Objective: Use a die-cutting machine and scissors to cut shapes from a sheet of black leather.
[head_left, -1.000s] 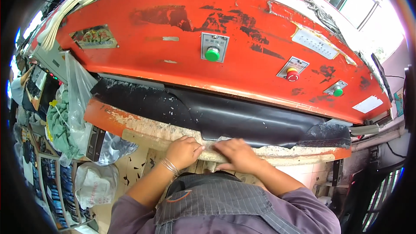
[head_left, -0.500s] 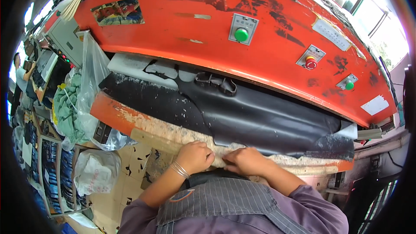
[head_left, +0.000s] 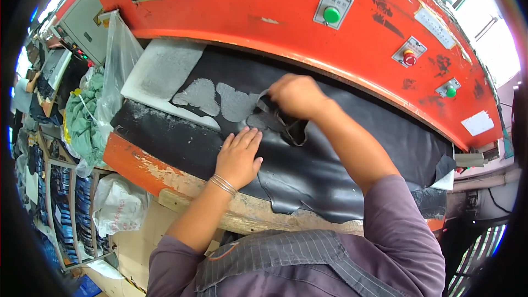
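Observation:
A large black leather-like sheet lies over the bed of an orange press. My left hand rests flat on its left part, fingers stretched out. Farther right, my right hand is closed on the upper edge of a dark band-shaped frame, which looks like a cutting die. The frame sits tilted on the sheet, and my fingers partly hide it. Left of it are two rounded grey shapes, a left one and a right one; I cannot tell whether they are openings or cut pieces.
The orange press beam spans the far side, carrying a green button and a red knob. A white pad shows at the left. Beyond it hang clear plastic and green cloth. A white sack stands lower left.
Both hands have left the front edge: my left reached onto the sheet, my right took hold of the frame. The sheet has shifted, baring more white pad and grey shapes. The view has also moved.

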Action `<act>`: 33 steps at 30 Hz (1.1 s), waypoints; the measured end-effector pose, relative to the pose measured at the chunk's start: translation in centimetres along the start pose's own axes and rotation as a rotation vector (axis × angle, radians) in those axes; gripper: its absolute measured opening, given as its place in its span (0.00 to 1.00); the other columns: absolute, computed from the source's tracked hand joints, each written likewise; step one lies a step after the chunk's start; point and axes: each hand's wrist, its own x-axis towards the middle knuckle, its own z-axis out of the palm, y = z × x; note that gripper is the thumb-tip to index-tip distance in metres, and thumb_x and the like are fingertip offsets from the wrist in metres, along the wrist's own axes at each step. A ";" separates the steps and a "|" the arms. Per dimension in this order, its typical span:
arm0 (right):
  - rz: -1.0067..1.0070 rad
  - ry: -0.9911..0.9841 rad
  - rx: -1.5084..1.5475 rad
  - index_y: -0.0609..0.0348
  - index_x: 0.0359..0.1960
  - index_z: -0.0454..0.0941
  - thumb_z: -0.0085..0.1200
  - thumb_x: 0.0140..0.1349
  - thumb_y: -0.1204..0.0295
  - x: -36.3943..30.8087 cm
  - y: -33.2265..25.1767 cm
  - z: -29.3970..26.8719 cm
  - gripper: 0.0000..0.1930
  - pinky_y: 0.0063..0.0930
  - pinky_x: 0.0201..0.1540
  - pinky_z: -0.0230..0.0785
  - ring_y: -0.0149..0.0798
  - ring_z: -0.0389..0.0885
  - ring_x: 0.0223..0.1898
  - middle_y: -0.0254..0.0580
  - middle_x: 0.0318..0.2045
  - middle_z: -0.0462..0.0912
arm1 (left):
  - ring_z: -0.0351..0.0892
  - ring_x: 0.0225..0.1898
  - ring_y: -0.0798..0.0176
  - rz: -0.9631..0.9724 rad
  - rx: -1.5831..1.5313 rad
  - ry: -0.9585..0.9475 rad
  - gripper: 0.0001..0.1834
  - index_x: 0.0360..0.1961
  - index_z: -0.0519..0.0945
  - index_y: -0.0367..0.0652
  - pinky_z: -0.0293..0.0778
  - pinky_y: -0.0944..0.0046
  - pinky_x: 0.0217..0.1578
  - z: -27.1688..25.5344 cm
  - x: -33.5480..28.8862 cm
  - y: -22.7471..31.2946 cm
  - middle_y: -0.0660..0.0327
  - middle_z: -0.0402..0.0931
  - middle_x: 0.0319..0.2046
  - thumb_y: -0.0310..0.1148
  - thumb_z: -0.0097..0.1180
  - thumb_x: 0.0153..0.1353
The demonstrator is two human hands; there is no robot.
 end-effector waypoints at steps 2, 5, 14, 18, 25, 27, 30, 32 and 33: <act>0.481 0.056 0.054 0.62 0.33 0.78 0.53 0.58 0.67 -2.5 2.2 -1.7 0.10 0.44 0.39 0.73 0.54 0.81 0.35 0.51 0.31 0.82 | 0.65 0.62 0.53 -0.024 -0.058 0.067 0.26 0.55 0.74 0.40 0.57 0.48 0.63 0.0 0.7 -0.5 0.54 0.71 0.56 0.37 0.59 0.55; 0.978 0.292 0.249 0.70 0.29 0.77 0.60 0.50 0.66 -10.0 4.9 -0.5 0.15 0.37 0.33 0.74 0.45 0.84 0.28 0.55 0.25 0.82 | 0.72 0.53 0.50 -0.003 -0.291 0.168 0.21 0.51 0.76 0.38 0.60 0.49 0.60 0.9 3.1 0.2 0.52 0.76 0.49 0.34 0.57 0.56; 1.385 0.563 0.960 0.69 0.52 0.66 0.68 0.48 0.68 -16.2 -0.2 3.7 0.32 0.37 0.31 0.79 0.45 0.84 0.34 0.57 0.37 0.80 | 0.70 0.58 0.49 -0.037 -0.443 0.161 0.13 0.41 0.67 0.42 0.57 0.47 0.62 7.3 8.5 3.6 0.50 0.74 0.53 0.26 0.50 0.53; 0.810 0.229 0.310 0.49 0.58 0.67 0.73 0.35 0.48 -18.5 -0.1 4.0 0.46 0.54 0.67 0.44 0.58 0.53 0.68 0.66 0.64 0.58 | 0.64 0.63 0.50 0.024 -0.361 0.268 0.14 0.42 0.67 0.43 0.53 0.47 0.63 8.1 9.1 3.9 0.51 0.73 0.56 0.24 0.49 0.52; 0.673 0.391 0.272 0.51 0.38 0.76 0.75 0.33 0.51 -19.1 1.0 6.5 0.30 0.53 0.67 0.46 0.61 0.60 0.66 0.73 0.58 0.66 | 0.63 0.65 0.51 -0.023 -0.375 0.214 0.16 0.42 0.66 0.44 0.51 0.48 0.63 8.0 10.1 4.3 0.53 0.73 0.57 0.24 0.49 0.50; 0.669 0.388 0.278 0.52 0.36 0.77 0.75 0.31 0.51 -19.2 1.3 6.4 0.30 0.53 0.67 0.46 0.61 0.60 0.65 0.73 0.58 0.66 | 0.63 0.65 0.52 -0.019 -0.402 0.214 0.15 0.40 0.66 0.44 0.51 0.49 0.64 8.1 10.2 4.1 0.53 0.74 0.56 0.23 0.49 0.50; 0.650 0.362 0.264 0.52 0.36 0.78 0.75 0.31 0.50 -19.1 1.6 6.2 0.31 0.55 0.66 0.49 0.62 0.62 0.64 0.73 0.57 0.67 | 0.63 0.65 0.52 -0.002 -0.409 0.204 0.14 0.39 0.66 0.44 0.51 0.50 0.64 7.9 10.5 3.9 0.52 0.74 0.56 0.23 0.50 0.49; 0.633 0.346 0.231 0.52 0.35 0.78 0.74 0.31 0.49 -18.9 1.7 6.0 0.31 0.57 0.65 0.50 0.62 0.63 0.63 0.73 0.55 0.68 | 0.63 0.65 0.51 0.008 -0.410 0.197 0.14 0.38 0.65 0.44 0.51 0.49 0.65 7.8 10.7 3.7 0.52 0.74 0.56 0.23 0.50 0.48; 0.630 0.344 0.233 0.52 0.35 0.78 0.74 0.31 0.49 -18.9 1.8 5.9 0.31 0.57 0.65 0.50 0.62 0.63 0.63 0.73 0.55 0.68 | 0.64 0.65 0.51 0.020 -0.407 0.194 0.14 0.37 0.65 0.44 0.51 0.49 0.65 7.6 10.7 3.8 0.52 0.74 0.56 0.23 0.50 0.47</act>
